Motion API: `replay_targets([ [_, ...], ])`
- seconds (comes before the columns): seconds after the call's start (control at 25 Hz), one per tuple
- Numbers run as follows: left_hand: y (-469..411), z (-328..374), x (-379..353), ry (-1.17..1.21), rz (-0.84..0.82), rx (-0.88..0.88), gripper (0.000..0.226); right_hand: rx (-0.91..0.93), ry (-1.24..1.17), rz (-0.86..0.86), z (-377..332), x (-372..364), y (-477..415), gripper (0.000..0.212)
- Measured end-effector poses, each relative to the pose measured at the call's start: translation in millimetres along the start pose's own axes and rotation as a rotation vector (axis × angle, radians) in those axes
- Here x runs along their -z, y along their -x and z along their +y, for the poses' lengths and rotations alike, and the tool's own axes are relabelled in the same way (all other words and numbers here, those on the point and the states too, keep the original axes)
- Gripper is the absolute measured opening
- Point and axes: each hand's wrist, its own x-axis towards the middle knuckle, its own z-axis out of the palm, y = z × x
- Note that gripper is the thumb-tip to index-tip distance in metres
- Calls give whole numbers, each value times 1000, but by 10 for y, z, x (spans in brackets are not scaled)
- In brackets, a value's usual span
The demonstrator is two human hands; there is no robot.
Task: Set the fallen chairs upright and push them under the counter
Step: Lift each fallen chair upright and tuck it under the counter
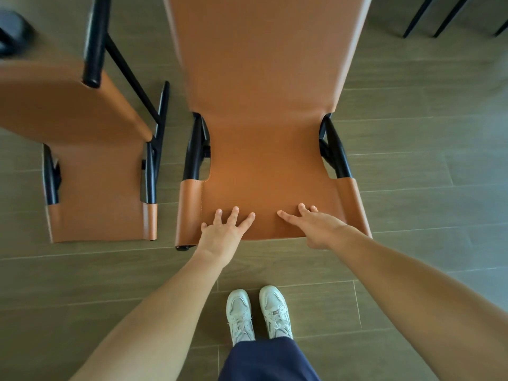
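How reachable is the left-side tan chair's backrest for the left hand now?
Probably yes, reachable: the left hand rests open on the middle chair, and the left chair's backrest lies just beside it, only a strip of floor between.

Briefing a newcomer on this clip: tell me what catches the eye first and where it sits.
The big tan leather chair fills the centre, stretching away from the person, whose left hand and right hand rest with spread fingers on its near end. A second matching chair with black legs sits at the left, and white shoes stand on the plank floor at bottom centre.
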Motion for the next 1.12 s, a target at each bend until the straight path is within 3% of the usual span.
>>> replay_targets([
  [0.24, 257, -163, 893, 11, 62, 5, 85, -5, -24, 53, 65, 841, 472, 83],
  [0.52, 103, -550, 1977, -42, 407, 17, 50, -117, -146, 438, 352, 1780, 657, 68],
  [0.68, -172, -757, 2565, 33, 508, 19, 53, -149, -237, 613, 528, 2314, 557, 51],
  [0.8, -372, -901, 2936, 13, 531, 14, 56, -119, -279, 646, 640, 2641, 450, 41],
  [1.12, -856, -1203, 3782, 28, 538, 40, 55, -57, -267, 650, 949, 3559, 202, 42],
])
